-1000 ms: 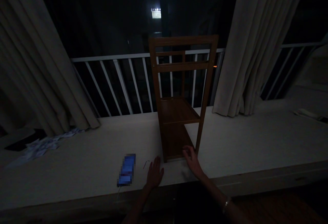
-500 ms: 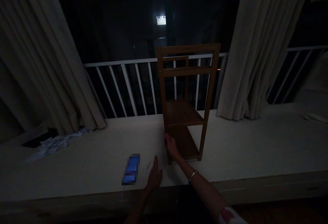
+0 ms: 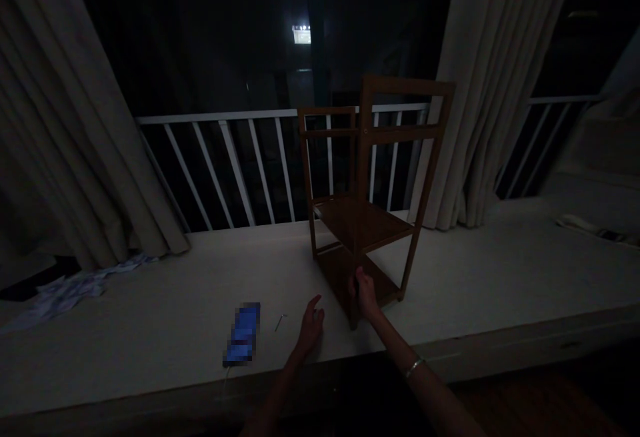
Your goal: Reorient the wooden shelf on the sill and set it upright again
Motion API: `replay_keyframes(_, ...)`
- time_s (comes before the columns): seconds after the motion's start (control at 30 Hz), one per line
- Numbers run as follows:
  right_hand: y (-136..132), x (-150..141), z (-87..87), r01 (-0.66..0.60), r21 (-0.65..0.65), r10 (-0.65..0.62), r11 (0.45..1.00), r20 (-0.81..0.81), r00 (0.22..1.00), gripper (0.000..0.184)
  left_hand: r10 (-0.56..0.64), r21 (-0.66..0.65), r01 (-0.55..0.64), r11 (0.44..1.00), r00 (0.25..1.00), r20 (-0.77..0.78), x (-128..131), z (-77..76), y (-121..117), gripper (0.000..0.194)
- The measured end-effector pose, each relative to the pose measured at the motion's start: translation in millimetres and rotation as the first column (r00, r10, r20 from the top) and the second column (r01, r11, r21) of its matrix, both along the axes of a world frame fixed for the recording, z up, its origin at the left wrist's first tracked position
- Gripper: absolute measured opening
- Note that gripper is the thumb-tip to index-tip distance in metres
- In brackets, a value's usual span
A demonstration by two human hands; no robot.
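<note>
A brown wooden two-tier shelf rack [image 3: 385, 224] stands upright on the pale window ledge [image 3: 200, 290]. My right hand [image 3: 366, 294] is closed around the lower part of its near upright post. To the left of the rack, my left hand [image 3: 313, 327] hovers over or rests on the ledge with its fingers apart and nothing in it. A small L-shaped metal hex key [image 3: 280, 322] lies just left of that hand. Beyond it is a phone [image 3: 243, 334] with a blurred blue screen and a cable at its lower end.
Behind the ledge runs a white railing [image 3: 250, 157] before a dark window. Beige curtains hang at the left [image 3: 95, 124] and right [image 3: 465, 124]. Crumpled patterned cloth [image 3: 80, 290] lies at the far left, and a pale strap [image 3: 590, 229] at the far right.
The rack has turned, its near post swinging right with my right hand on it, so both shelves and the far frame show more. My left hand's fingers have bent. The view has shifted slightly right.
</note>
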State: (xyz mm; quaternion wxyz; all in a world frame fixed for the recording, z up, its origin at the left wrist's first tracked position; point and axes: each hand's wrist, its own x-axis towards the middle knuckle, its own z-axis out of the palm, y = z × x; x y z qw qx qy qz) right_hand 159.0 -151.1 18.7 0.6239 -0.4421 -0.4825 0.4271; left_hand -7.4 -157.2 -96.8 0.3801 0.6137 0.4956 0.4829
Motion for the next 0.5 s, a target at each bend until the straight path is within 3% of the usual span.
replay_keyframes(0.07,-4,12,3.0,0.028,0.042,-0.030,0.999,0.048,0.998,0.048,-0.083,0.036,0.080,0.996,0.993,0.082,29,18.0,-5,0.043)
replay_keyframes(0.13,-9,28,11.1,0.179,0.107,-0.188,0.978,0.086,0.978,0.040,-0.134,0.055,0.126,0.990,0.976,0.171,55,32.7,-7,0.049)
replay_keyframes(0.23,-16,61,40.1,0.443,0.298,-0.491,0.845,0.106,0.865,0.031,-0.144,0.056,0.133,0.989,0.936,0.320,84,45.0,-1,0.060)
replay_keyframes(0.3,-21,80,74.7,0.439,0.519,-0.591,0.733,0.168,0.789,0.024,-0.119,0.047,0.110,0.993,0.928,0.352,93,48.0,6,0.064)
replay_keyframes(0.33,-22,87,96.3,0.346,0.646,-0.617,0.681,0.251,0.745,0.022,-0.110,0.037,0.103,0.994,0.934,0.341,96,48.8,10,0.064)
replay_keyframes(0.4,-24,91,145.2,-0.042,0.814,-0.656,0.579,0.495,0.570,0.024,-0.126,0.001,0.131,0.991,0.946,0.299,98,50.2,15,0.062)
replay_keyframes(0.43,-23,89,170.5,-0.274,0.793,-0.672,0.544,0.607,0.423,0.026,-0.154,-0.021,0.166,0.986,0.949,0.277,98,51.1,17,0.061)
replay_keyframes(0.5,-20,80,218.1,-0.655,0.602,-0.709,0.457,0.691,0.141,0.025,-0.224,-0.060,0.243,0.968,0.948,0.228,97,53.2,19,0.062)
